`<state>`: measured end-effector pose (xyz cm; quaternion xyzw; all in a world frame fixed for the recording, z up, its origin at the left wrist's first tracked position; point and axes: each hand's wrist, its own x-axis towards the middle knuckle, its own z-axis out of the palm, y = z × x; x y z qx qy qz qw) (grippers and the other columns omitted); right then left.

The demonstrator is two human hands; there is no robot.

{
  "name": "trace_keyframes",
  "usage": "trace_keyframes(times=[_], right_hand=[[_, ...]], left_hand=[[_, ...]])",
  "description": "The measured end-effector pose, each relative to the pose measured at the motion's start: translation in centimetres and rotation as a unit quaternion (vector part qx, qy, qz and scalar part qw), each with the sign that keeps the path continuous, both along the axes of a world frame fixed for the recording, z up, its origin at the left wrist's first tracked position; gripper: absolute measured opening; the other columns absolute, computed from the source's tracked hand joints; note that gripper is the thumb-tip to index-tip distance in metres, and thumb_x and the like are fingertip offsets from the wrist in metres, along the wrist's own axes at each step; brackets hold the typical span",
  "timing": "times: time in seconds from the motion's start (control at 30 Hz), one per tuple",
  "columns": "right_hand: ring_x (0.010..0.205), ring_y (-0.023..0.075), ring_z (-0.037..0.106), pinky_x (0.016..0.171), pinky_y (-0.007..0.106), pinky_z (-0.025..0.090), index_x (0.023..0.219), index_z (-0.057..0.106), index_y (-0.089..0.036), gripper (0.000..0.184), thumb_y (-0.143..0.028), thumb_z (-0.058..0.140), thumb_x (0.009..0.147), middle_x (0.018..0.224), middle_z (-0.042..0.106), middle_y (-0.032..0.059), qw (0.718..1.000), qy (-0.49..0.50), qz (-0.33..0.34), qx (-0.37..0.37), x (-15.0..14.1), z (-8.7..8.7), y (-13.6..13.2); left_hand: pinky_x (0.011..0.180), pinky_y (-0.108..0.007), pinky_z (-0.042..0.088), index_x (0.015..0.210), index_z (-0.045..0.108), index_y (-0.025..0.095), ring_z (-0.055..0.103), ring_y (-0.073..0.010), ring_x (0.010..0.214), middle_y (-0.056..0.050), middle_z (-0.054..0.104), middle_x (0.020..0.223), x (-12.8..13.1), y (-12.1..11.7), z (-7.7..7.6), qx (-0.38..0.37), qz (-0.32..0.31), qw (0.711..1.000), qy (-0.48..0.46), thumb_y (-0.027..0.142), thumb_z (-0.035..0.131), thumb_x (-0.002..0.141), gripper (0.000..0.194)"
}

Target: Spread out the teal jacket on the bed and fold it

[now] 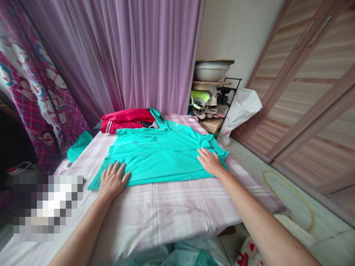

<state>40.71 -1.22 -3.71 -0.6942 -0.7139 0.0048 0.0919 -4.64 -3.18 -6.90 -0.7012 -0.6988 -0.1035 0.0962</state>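
Observation:
A turquoise shirt (158, 155) lies spread sideways on a table covered by a pale checked cloth (177, 207). Its collar and sleeve end are toward the right and the far side, with some creases in the fabric. Flat on the shirt's near left corner rests my left hand (112, 181), fingers spread. My right hand (210, 162) lies on the near right part of the shirt, by the sleeve, its fingers stretched out. Neither hand grips the fabric. Behind the shirt sits a folded red garment (124, 119) with white stripes, partly overlapped by turquoise cloth.
Purple curtains (155, 55) hang behind the table. At the back right stands a black rack (231, 99) with shoes and a white basin (212, 71), beside a white bag (241, 109). A wooden wardrobe (299, 92) lines the right. A blurred patch hides part of the left.

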Motion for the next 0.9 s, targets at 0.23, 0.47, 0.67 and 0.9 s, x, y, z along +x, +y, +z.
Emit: trace_keyframes(times=[0.23,0.47,0.67,0.9], right_hand=[[0.146,0.0246,0.029,0.117,0.053,0.020,0.152,0.038,-0.029,0.055,-0.045,0.026,0.100,0.159,0.035,0.0052,0.999,-0.020,0.043,-0.014,-4.1,-2.2,-0.8],[0.142,0.0251,0.036,0.115,0.053,0.026,0.148,0.045,-0.028,0.053,-0.043,0.030,0.100,0.156,0.041,0.0057,0.998,-0.040,0.046,0.010,-4.0,-4.0,-1.2],[0.131,0.0259,0.050,0.110,0.043,0.037,0.132,0.063,-0.019,0.047,-0.033,0.036,0.097,0.142,0.057,0.0110,0.995,-0.032,0.046,0.082,-3.8,-4.2,-1.4],[0.121,0.0244,0.059,0.103,0.037,0.044,0.121,0.072,-0.021,0.043,-0.029,0.039,0.095,0.132,0.065,0.0096,0.993,-0.013,0.040,0.114,-3.3,-4.2,-1.3]], left_hand=[[0.117,-0.051,0.027,0.144,0.050,0.027,0.031,-0.0310,0.146,-0.007,0.044,0.154,0.0,0.0,-0.1,0.009,0.007,1.000,0.011,0.050,0.040,0.094,0.056],[0.116,-0.051,0.029,0.138,0.058,0.023,0.038,-0.0314,0.142,-0.008,0.050,0.149,0.8,-0.9,0.8,0.017,-0.001,1.000,-0.003,0.045,0.039,0.095,0.051],[0.115,-0.048,0.032,0.131,0.062,0.022,0.049,-0.0267,0.135,-0.008,0.059,0.141,0.6,-1.6,1.1,0.026,-0.021,0.999,-0.026,0.039,0.034,0.098,0.046],[0.115,-0.045,0.033,0.128,0.063,0.023,0.049,-0.0254,0.135,-0.008,0.057,0.143,-0.3,-2.0,0.5,0.087,-0.002,0.995,-0.054,0.038,0.036,0.097,0.044]])
